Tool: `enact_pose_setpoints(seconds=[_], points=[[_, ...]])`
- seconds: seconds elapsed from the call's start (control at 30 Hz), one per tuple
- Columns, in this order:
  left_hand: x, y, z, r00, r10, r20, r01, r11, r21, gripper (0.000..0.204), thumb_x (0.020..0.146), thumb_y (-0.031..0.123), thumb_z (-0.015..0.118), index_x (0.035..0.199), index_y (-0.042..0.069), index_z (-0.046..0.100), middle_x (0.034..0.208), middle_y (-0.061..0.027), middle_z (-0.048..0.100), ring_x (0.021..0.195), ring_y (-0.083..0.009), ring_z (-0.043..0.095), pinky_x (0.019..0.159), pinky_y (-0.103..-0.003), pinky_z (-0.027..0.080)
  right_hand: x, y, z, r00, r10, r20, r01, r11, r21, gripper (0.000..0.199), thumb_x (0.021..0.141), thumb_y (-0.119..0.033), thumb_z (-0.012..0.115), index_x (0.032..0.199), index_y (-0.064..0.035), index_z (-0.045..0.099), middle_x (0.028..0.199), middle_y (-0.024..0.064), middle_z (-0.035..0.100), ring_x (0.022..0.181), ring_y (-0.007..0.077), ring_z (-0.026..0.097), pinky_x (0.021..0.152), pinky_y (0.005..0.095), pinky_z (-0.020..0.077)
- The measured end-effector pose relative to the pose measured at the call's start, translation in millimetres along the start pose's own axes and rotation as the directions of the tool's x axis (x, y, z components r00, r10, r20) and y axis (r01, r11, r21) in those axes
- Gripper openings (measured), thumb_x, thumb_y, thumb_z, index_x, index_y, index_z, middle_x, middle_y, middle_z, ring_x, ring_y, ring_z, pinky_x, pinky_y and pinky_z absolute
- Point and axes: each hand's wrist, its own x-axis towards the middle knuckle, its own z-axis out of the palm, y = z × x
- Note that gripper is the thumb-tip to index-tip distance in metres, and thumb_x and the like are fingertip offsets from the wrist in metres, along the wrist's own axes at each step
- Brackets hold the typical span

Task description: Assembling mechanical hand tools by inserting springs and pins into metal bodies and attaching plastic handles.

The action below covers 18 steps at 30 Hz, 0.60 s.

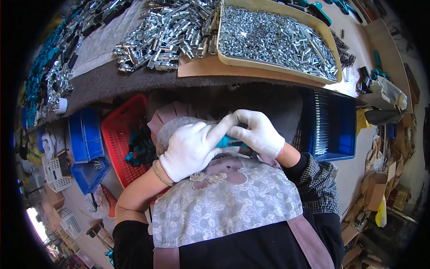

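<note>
Both my hands wear white gloves and meet over my lap, below the table edge. My left hand (193, 148) and my right hand (256, 132) close together around a small teal part (226, 142), most of which the fingers hide. My left index finger stretches across toward the right hand. Beneath them lies a grey floral apron (233, 201).
A beige tray (273, 38) of several small silver metal parts sits on the table ahead, with a loose pile of silver cylinders (165, 33) to its left. A red basket (120, 139) stands below left, blue bins (87, 139) further left, a blue crate (331, 125) at right.
</note>
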Motion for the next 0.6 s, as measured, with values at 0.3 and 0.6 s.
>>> enact_pose_setpoints(seconds=[0.3,0.6], points=[[-0.5,-7.6,1.1,0.999,-0.052,0.003,0.052,0.998,0.019,0.081,0.073,0.025,0.077,0.145,0.004,0.045,0.081,-0.0069,0.061,0.077,-0.0245,0.063,0.068,-0.036,0.052,-2.0,6.5,1.8,0.838,-0.543,0.057,0.474,0.672,-0.569,0.025,0.078,-0.019,0.076,0.098,-0.0065,0.068,0.092,0.0126,0.064,0.083,0.0330,0.065,0.072,0.0403,0.0525],[-0.4,-7.2,-0.4,0.992,-0.126,0.025,0.127,0.991,-0.038,0.082,0.075,0.024,0.078,0.146,0.005,0.042,0.091,-0.0128,0.067,0.084,-0.0294,0.067,0.072,-0.039,0.053,-1.7,8.6,-0.5,0.806,-0.577,0.130,0.528,0.602,-0.599,0.043,0.074,-0.019,0.076,0.113,-0.0074,0.061,0.098,0.0097,0.065,0.085,0.0293,0.065,0.073,0.0389,0.0523]])
